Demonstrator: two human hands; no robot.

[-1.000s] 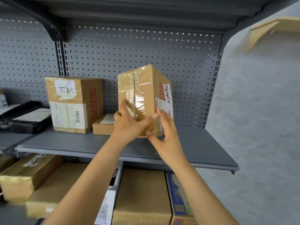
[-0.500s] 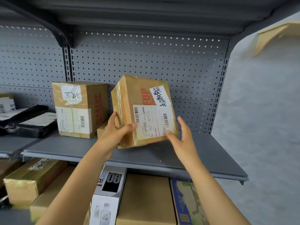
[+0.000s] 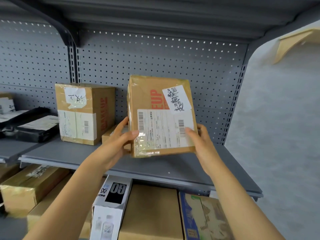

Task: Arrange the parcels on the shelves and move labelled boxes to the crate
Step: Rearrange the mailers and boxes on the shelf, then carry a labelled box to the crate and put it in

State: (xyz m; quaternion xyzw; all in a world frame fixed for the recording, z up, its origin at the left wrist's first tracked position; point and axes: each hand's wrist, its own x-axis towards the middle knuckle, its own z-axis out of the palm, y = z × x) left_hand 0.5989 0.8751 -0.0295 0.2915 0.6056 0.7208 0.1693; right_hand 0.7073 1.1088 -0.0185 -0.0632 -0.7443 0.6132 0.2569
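Observation:
A brown cardboard box (image 3: 147, 104) with a printed shipping label and a handwritten white sticker stands upright over the grey shelf (image 3: 155, 168), its labelled face turned toward me. My left hand (image 3: 119, 141) grips its lower left edge, thumb on the front. My right hand (image 3: 200, 139) holds its lower right corner, thumb on the label. Whether the box's bottom touches the shelf, I cannot tell. A second labelled box (image 3: 83, 113) stands on the same shelf to the left, with a small flat box (image 3: 108, 134) partly hidden behind my left hand.
Black mailer bags (image 3: 29, 125) lie on the neighbouring shelf at far left. Below the shelf sit several cartons, among them a white and black one (image 3: 112, 201) and a plain brown one (image 3: 152, 210). A perforated grey back panel (image 3: 155, 56) closes the rear; a grey wall is on the right.
Both hands turned the box so its labelled face now points at me, and straightened it from a tilt. The right hand has closed onto the lower right corner.

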